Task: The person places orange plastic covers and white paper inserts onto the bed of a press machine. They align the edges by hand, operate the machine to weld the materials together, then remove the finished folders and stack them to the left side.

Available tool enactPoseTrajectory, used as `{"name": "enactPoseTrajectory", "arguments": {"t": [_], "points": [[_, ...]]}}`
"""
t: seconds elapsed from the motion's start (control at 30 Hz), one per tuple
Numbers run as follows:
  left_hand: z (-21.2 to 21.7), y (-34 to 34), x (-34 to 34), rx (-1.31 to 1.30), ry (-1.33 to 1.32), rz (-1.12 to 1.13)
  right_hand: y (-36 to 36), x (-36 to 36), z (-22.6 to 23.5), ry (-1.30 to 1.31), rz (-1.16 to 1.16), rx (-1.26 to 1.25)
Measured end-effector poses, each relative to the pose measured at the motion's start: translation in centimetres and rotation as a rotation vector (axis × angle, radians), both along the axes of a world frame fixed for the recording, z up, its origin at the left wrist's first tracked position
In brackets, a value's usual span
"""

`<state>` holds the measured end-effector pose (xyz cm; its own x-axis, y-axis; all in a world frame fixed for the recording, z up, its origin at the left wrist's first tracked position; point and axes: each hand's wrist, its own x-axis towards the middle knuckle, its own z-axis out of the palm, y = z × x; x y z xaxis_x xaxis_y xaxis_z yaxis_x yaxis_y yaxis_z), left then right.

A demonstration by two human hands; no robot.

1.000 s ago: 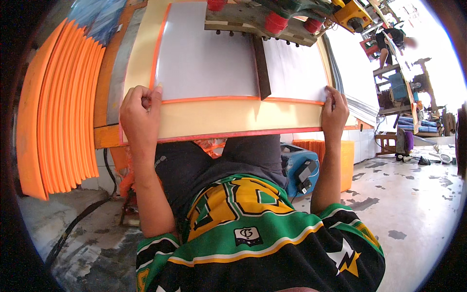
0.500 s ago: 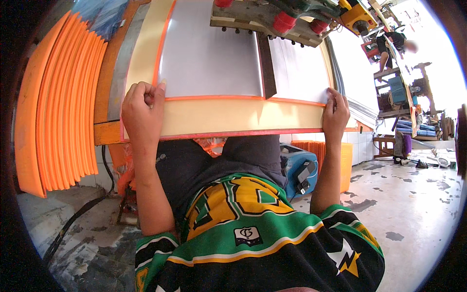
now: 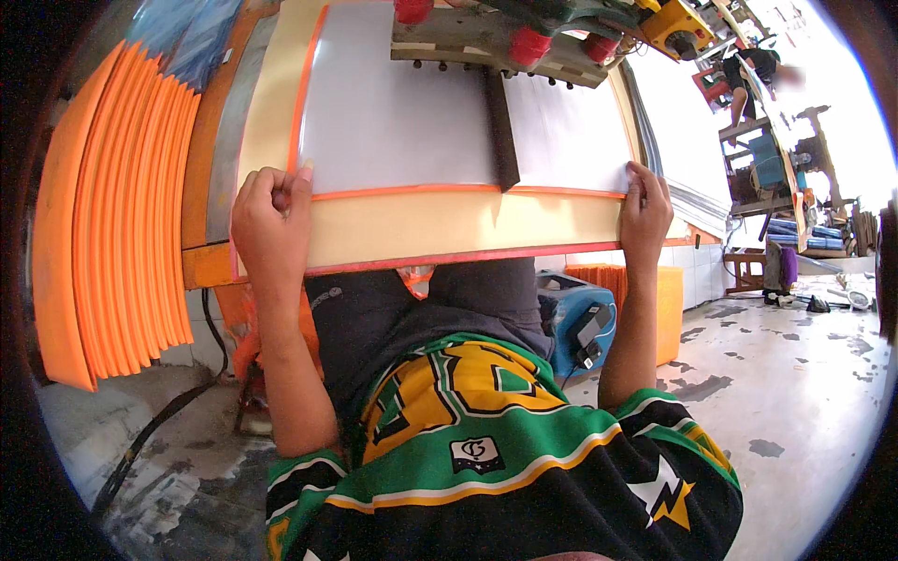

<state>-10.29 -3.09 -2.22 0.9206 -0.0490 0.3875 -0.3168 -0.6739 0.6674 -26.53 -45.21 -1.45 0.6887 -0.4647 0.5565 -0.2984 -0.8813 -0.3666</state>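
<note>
A whitish plastic sheet with orange edges lies flat on a cream board with a pinkish-red near edge. At the sheet's near left corner, my left hand is closed, thumb and fingers pinching the orange edge. My right hand holds the near right corner the same way. Over the sheet hangs a machine head with red fittings. A dark metal bar reaches from it across the sheet to the near orange edge. Whether the bar touches the sheet, I cannot tell.
Orange folded sheets stand in a stack on the left, beside blue plastic. A blue container and more orange sheets are below the table's right side. Further right, another person sits near a bench.
The sheet, board and machine head appear slightly higher and further left in view. Both hands keep their hold on the sheet's near corners.
</note>
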Motion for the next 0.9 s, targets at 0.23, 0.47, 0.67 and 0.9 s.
{"name": "enactPoseTrajectory", "arguments": {"t": [0.23, 0.47, 0.67, 0.9], "points": [[0.0, 0.0, 0.4, 0.056, 0.012, 0.007, 0.3, 0.2, 0.2, -0.03, 0.01, 0.018], [0.1, -0.1, -0.1, 0.004, -0.006, 0.016, 0.7, 0.1, 0.5, -0.062, -0.009, 0.068], [0.4, -0.3, -0.5, -0.05, -0.002, 0.02, 0.8, 0.0, 0.4, -0.118, -0.023, 0.1], [0.9, -0.3, -0.3, -0.043, -0.013, 0.0, 1.3, 0.2, 1.0, -0.116, -0.06, 0.148]]}}
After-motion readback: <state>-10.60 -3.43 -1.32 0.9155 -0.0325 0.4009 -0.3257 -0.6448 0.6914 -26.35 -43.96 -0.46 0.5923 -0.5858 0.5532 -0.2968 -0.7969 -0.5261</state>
